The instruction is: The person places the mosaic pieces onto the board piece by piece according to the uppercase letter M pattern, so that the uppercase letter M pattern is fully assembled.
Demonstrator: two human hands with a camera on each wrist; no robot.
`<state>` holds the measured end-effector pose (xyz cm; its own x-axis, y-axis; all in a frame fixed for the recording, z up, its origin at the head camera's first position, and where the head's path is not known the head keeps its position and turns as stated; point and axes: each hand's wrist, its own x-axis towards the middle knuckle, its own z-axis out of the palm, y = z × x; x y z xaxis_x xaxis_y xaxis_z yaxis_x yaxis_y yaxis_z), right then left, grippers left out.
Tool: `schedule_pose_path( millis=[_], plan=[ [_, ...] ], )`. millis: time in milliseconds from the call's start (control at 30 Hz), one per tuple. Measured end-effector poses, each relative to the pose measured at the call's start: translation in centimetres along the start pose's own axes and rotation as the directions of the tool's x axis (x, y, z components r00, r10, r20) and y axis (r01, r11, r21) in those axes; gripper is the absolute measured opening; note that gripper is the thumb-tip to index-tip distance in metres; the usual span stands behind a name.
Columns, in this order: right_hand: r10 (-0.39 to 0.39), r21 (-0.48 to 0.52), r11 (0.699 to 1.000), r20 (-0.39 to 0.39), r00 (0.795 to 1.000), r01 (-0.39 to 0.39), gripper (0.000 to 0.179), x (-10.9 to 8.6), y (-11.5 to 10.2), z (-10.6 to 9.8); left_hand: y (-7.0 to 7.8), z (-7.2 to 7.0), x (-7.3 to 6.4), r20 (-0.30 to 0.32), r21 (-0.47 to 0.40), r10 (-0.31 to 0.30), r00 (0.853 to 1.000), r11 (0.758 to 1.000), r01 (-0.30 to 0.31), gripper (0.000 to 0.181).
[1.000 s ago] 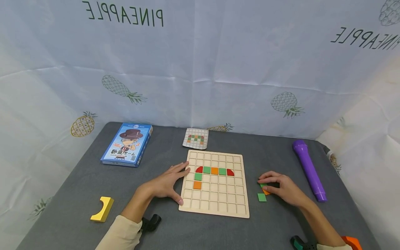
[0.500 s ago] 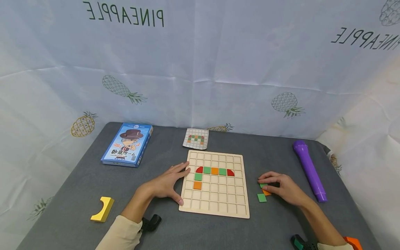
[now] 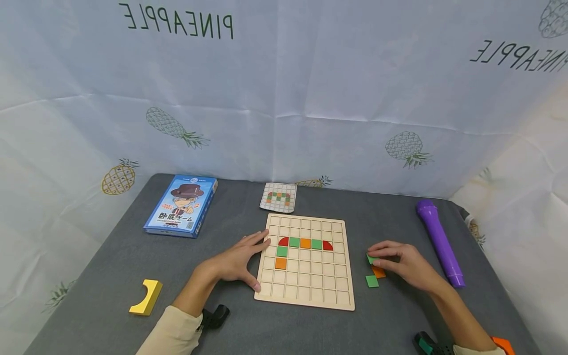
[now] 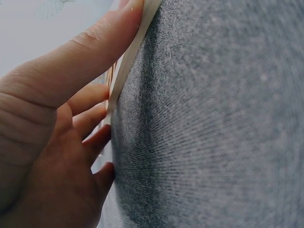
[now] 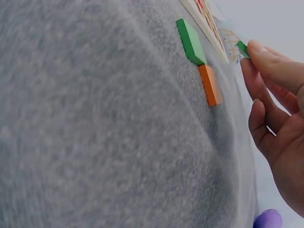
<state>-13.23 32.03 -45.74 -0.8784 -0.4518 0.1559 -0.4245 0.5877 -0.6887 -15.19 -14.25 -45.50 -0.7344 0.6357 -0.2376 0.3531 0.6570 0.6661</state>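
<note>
Green square tile (image 5: 242, 49), pinched in the right hand (image 3: 405, 266): best gripped lightly by opposite edges, lifted clear of the orange tile (image 3: 378, 271) and the other green tile (image 3: 372, 281), and probably lowered flat. Held to the right of the wooden board (image 3: 310, 291), well apart from the left hand (image 3: 235, 257), relaxed and spread against the board's left edge.

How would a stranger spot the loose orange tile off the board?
Find the pale wooden grid board near the middle of the gray table. Off its right edge, by the right hand, lies the orange tile. Its orange color separates it from the pinched green tile and the resting green tile beside it.
</note>
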Motion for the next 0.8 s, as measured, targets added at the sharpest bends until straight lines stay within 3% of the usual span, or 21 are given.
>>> schedule_pose_path(
  millis=[367, 800],
  plan=[
    [0.031, -0.007, 0.999, -0.035, 0.999, -0.031, 0.016, 0.6, -0.5, 0.5, -0.1, 0.0, 0.0, 0.002, 0.0, -0.002, 1.0, 1.0, 0.002, 0.116],
    [0.026, 0.067, 0.997, -0.018, 1.0, -0.025, 0.018, 1.3, -1.2, 2.2, -0.1, 0.1, 0.0, -0.005, -0.008, -0.004, 1.0, 1.0, 0.004, 0.117]
  ],
)
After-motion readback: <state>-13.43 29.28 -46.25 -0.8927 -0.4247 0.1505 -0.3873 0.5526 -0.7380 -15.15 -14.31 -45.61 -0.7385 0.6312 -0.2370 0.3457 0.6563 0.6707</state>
